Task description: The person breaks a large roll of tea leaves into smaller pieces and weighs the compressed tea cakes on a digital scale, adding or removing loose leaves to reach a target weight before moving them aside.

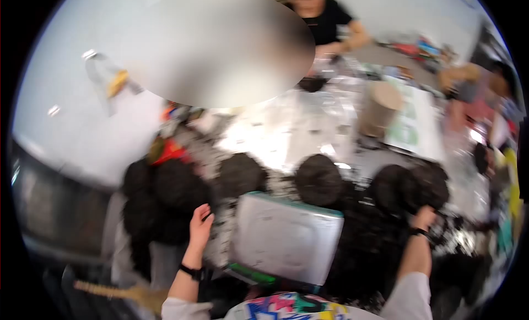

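Between my hands sits a digital scale with a pale tray top and a green-lit display at its near edge. My left hand is raised left of the scale, fingers loosely bent and apart, holding nothing. Beside it is a large dark round bundle, fibrous and hair-like. At the right, my right hand has its fingers closed at the lower edge of another dark bundle; blur hides the fingertips. A neighbouring bundle overlaps that one. Two more, a left one and a right one, lie behind the scale.
Loose dark material covers the table right of the scale. A beige cylinder stands farther back beside a white-and-green sheet. Clear plastic lies across the table. A person in black works opposite; another person is at the right.
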Demonstrator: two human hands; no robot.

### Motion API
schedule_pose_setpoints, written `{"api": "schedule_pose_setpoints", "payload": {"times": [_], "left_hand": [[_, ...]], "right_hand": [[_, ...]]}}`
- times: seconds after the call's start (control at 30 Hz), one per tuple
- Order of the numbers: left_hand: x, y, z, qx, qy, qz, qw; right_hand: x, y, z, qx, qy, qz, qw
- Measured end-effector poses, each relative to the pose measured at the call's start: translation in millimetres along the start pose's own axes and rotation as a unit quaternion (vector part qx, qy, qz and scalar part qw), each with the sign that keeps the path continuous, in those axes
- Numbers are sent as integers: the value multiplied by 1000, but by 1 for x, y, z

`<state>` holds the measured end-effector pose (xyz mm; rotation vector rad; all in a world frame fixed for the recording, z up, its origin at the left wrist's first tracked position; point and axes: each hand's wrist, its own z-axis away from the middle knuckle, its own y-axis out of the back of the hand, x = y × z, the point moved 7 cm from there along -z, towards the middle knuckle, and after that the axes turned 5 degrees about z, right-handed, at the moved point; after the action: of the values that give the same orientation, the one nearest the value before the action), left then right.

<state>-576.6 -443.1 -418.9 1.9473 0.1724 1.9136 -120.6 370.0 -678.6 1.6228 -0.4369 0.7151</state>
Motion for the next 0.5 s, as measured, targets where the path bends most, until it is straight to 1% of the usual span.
{"api": "schedule_pose_setpoints", "payload": {"times": [0.03,0.07,0.1,0.13,0.17,0.2,0.23,0.3,0.33,0.37,0.4,0.43,0.47,0.5], "left_hand": [[1,42,2,53,-8,-19,998],[3,82,7,97,-7,-53,994],[9,115,8,132,-7,-79,988],[13,143,5,156,-22,-95,983],[15,167,0,172,-34,-106,979],[24,186,-8,182,-35,-141,972],[33,201,-18,203,-51,-155,966],[39,227,-46,197,-77,-218,953],[64,241,-51,214,-147,-305,916],[86,253,-52,228,-212,-387,868],[81,286,-54,278,-196,-397,853],[58,327,-56,329,-121,-408,843],[34,364,-50,365,-39,-404,838],[6,398,-42,395,38,-398,827]], "right_hand": [[22,8,-2,3,-87,-101,991],[44,14,-4,26,-175,-213,961],[65,24,-2,67,-253,-312,913],[70,48,-1,90,-225,-366,898],[72,86,11,61,-172,-406,895],[73,135,28,-50,-143,-380,913],[70,157,35,-121,-88,-371,916],[64,127,7,22,12,-370,929],[67,122,8,76,72,-414,904],[77,130,28,111,154,-500,845],[90,148,62,84,224,-529,814],[104,144,88,15,237,-545,804],[119,115,102,-28,267,-480,835],[144,122,139,-119,199,-488,842]]}}
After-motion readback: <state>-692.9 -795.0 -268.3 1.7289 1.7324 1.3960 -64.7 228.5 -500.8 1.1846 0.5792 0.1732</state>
